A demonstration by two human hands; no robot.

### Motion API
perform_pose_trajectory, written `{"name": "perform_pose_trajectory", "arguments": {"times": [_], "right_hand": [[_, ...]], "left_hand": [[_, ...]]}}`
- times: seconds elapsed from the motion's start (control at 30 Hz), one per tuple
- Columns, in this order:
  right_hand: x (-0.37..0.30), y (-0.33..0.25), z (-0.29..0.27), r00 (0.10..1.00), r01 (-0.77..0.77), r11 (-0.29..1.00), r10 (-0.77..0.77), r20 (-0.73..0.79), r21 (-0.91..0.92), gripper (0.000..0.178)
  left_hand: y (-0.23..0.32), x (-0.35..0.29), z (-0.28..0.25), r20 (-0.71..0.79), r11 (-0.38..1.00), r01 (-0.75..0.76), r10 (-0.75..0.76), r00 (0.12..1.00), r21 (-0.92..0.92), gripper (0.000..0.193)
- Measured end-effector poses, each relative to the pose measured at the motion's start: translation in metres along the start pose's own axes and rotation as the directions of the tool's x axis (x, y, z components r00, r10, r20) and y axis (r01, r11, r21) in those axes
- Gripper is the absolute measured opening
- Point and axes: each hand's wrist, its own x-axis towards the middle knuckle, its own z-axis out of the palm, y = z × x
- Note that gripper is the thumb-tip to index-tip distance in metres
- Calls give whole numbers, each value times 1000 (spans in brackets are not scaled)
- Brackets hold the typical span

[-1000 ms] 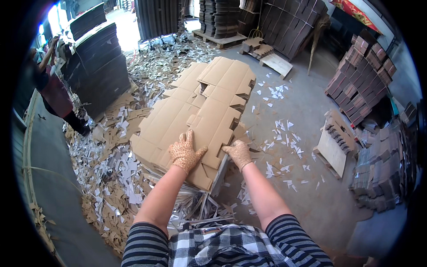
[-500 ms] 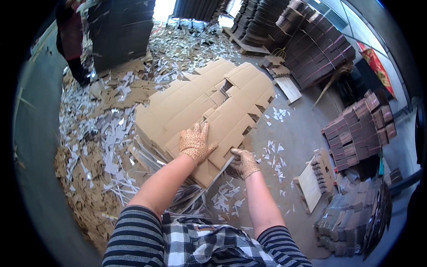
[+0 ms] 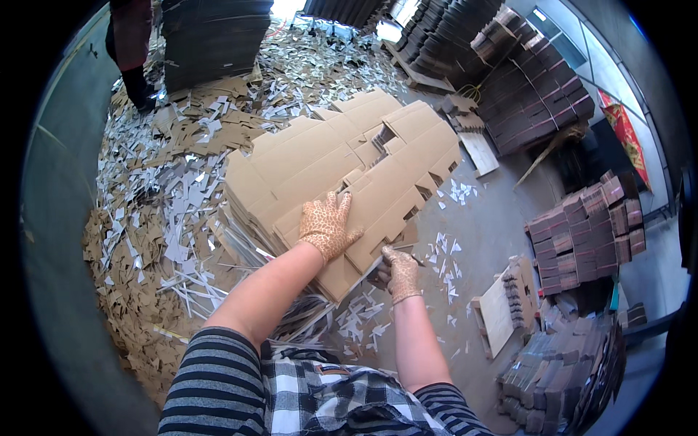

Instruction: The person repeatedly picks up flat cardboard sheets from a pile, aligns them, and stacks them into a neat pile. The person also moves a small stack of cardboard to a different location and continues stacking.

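Observation:
A stack of die-cut brown cardboard sheets stands in front of me, with notches and slots cut through it. My left hand, in a patterned tan glove, lies on the top sheet near its close end. Its fingers are spread and hold nothing. At the stack's near right edge, beside a notch, is my right hand, gloved alike. Its fingers are curled closed, the thumb side against the cardboard edge. A small dark bit shows beside the fingers; what they hold is hidden.
Cardboard and white paper scraps cover the floor at left. A tall dark stack and a person stand far left. Bundled cardboard and a leaning pallet are at right. A strapped pile stands far right.
My right hand has turned more upright and its fingers have curled in at the stack's edge. The left hand stays flat on the top sheet. The whole view has shifted slightly.

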Motion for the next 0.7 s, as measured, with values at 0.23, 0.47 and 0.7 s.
{"name": "perform_pose_trajectory", "arguments": {"times": [0.23, 0.47, 0.7], "right_hand": [[36, 43, -18, 926, 371, 918, -354, 129, -142, 9], [57, 29, -14, 979, 197, 972, -203, -33, -127, 14], [-4, -11, 16, 996, -83, 976, 87, -15, 203, 29]], "left_hand": [[2, -2, -5, 21, 999, -33, 33, 999, -19, 85], [-2, 0, -1, -18, 998, -20, 19, 1000, -59, 84], [-5, -2, 1, 7, 1000, 5, -5, 1000, -3, 84]]}}
